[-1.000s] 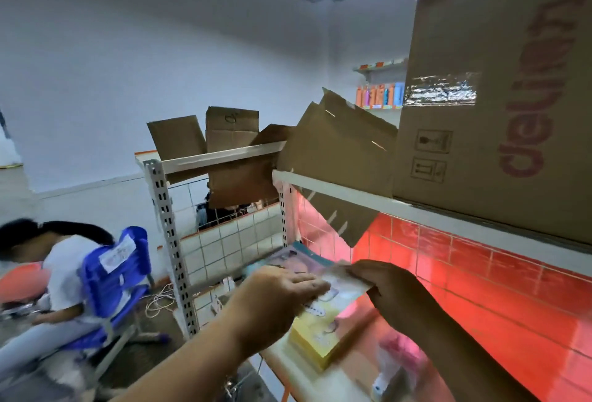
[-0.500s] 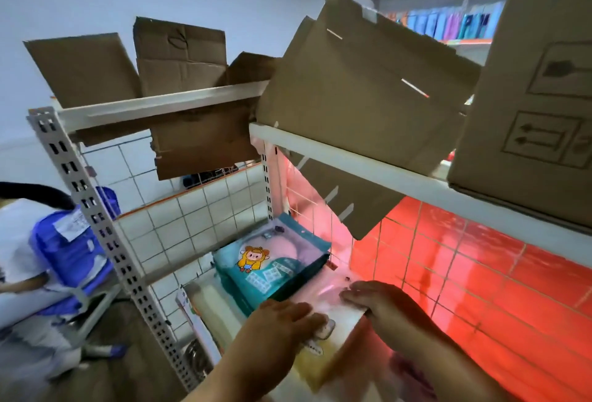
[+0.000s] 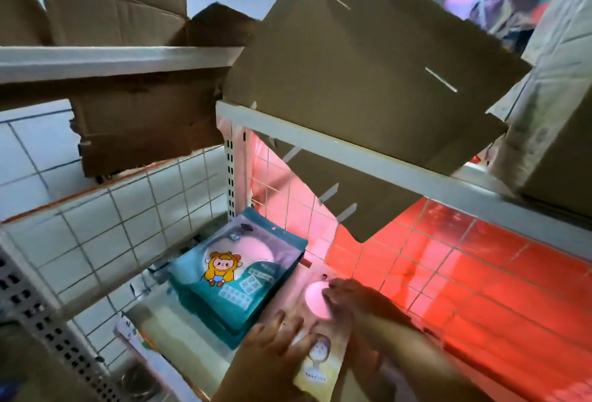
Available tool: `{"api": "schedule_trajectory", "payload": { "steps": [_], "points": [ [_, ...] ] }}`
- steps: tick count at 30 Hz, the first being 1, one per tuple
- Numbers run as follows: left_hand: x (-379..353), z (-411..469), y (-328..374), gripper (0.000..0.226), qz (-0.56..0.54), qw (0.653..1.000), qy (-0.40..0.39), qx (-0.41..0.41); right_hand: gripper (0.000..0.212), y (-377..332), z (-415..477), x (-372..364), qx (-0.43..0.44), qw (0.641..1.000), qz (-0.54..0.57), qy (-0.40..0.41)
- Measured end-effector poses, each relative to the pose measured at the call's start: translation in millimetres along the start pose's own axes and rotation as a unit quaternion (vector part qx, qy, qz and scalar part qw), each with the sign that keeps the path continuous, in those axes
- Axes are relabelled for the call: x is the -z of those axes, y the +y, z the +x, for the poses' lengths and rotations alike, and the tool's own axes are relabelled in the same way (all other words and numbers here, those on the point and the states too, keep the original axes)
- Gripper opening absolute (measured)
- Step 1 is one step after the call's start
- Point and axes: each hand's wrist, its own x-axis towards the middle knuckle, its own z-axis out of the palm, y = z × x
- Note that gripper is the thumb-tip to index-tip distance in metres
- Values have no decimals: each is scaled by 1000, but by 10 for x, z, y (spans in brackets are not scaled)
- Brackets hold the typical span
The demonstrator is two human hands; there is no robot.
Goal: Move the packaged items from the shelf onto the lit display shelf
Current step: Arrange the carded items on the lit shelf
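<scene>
Both hands are down on the shelf board (image 3: 160, 321) now. The left hand (image 3: 272, 345) lies flat with its fingers spread wide, pressing on the near half of the pale packet (image 3: 317, 363), the one with the little drawn face on it. The right hand (image 3: 358, 302) is laid across the far end, fingers stretched out over the round pink window; its thumb I can't see from here. So the packet sits flat between the two hands, under both sets of fingers. Just beyond the left hand's fingertips, touching the packet's edge, there's a stack of teal packets (image 3: 243, 276) with a yellow cartoon figure on top. Past the right hand the tiles (image 3: 480, 273) glow red behind a wire grid. Above both hands, flattened cardboard (image 3: 368, 75) hangs over the white upper rail (image 3: 352, 161).
</scene>
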Motion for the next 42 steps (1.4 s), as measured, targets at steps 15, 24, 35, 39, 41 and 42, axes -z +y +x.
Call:
{"api": "schedule_trajectory", "payload": {
  "steps": [15, 24, 35, 39, 41, 42],
  "points": [
    [107, -53, 1, 89, -37, 998, 15, -41, 65, 63, 156, -354, -140, 987, -6, 76],
    [224, 67, 10, 61, -3, 996, 47, -73, 65, -73, -6, -220, -172, 984, -4, 49],
    [277, 73, -45, 43, 28, 993, 38, -106, 66, -95, 50, -261, -162, 984, -17, 65],
    [382, 100, -78, 32, 10, 992, 43, -119, 68, -345, -18, -183, -172, 981, -61, 71],
    [462, 123, -92, 34, -31, 991, 53, -117, 70, -457, -85, -163, -177, 979, -57, 81],
    [507, 126, -104, 35, -50, 991, 50, -113, 68, -509, -132, -165, -180, 979, -48, 88]
  ]
}}
